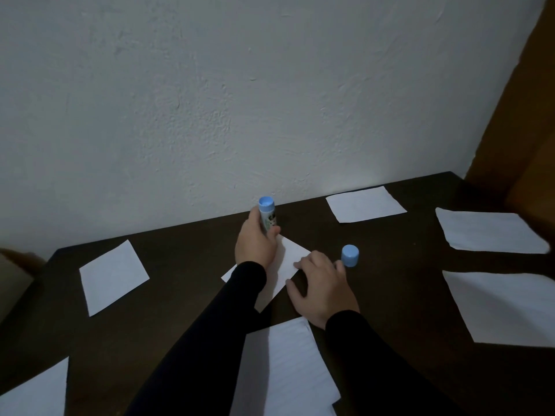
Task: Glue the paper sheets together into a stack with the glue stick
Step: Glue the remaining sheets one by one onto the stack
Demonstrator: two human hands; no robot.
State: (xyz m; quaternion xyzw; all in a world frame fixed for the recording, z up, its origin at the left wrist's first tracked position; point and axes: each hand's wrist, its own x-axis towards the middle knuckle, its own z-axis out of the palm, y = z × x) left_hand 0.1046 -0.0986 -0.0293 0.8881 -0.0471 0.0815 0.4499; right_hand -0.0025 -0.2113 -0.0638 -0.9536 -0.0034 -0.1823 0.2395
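On the dark worktop (186, 280), centre — left hand (255, 244) grips upright glue stick (268, 216) at a paper sheet's (289, 259) 11 o'clock corner; right hand (322, 288) presses flat, fingers relaxed, blue cap (350, 255) at 2 o'clock.

Glue stick (268, 216) tip hidden behind left hand (254, 244).

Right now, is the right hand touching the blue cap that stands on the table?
Cannot tell. In the head view the right hand has its fingers right beside the blue cap, but neither contact nor a gap shows plainly.
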